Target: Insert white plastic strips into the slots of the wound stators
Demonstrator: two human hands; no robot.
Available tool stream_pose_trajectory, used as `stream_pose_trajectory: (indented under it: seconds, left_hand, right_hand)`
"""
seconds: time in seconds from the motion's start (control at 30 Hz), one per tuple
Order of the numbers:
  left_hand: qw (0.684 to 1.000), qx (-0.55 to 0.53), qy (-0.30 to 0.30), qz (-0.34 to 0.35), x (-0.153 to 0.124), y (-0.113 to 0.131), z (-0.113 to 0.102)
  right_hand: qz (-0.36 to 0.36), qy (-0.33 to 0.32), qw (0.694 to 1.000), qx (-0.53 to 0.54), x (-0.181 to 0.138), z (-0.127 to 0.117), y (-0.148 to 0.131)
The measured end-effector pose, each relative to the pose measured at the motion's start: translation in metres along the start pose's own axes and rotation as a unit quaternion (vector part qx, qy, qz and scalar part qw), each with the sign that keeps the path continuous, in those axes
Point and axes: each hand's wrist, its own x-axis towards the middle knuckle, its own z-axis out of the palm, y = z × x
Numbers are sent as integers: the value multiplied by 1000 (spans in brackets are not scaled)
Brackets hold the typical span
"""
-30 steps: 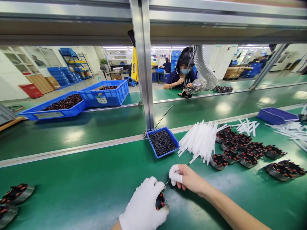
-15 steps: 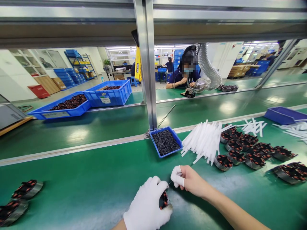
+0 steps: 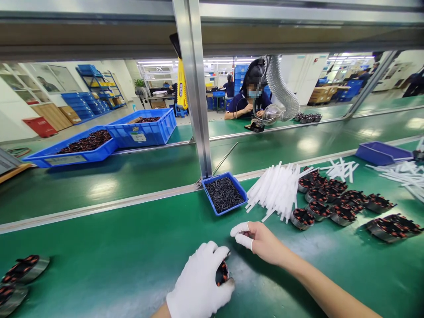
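My left hand [image 3: 202, 282], in a white glove, is wrapped round a small round motor stator with copper coils [image 3: 222, 273], held against the green table near the front edge. My right hand [image 3: 258, 240] is bare except for white finger cots on thumb and forefinger. It hovers just right of the stator, the two covered fingertips slightly apart with nothing visible between them. A small blue tray of black sleeves [image 3: 224, 193] lies beyond my hands. A pile of white tubes [image 3: 276, 190] lies to its right.
Several more stators [image 3: 331, 205] are grouped at the right, two others [image 3: 18, 278] at the far left. A metal post [image 3: 195, 88] rises behind the tray. Large blue bins [image 3: 99, 141] stand on the far belt. A person [image 3: 250, 99] works across the line.
My right hand has drawn slightly away from the stator and its covered fingertips have parted; the thin wire end they pinched earlier is no longer visible. The left hand keeps its hold.
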Motion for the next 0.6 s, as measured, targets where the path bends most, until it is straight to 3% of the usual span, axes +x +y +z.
stream_pose_trajectory:
  seconds: [0.3,0.43,0.6]
  left_hand:
    - [1000,3,2,3,0,-1,1]
    - [1000,10,1,4,0,-1,1]
    - [1000,11,3,1,0,0,1]
  right_hand:
    - [-67,-8,988,-136,-12,-2,-18]
    - [-120,-1,964,-236,-15,6,-18]
    - [-131,4,924,-358,-17,11,-11]
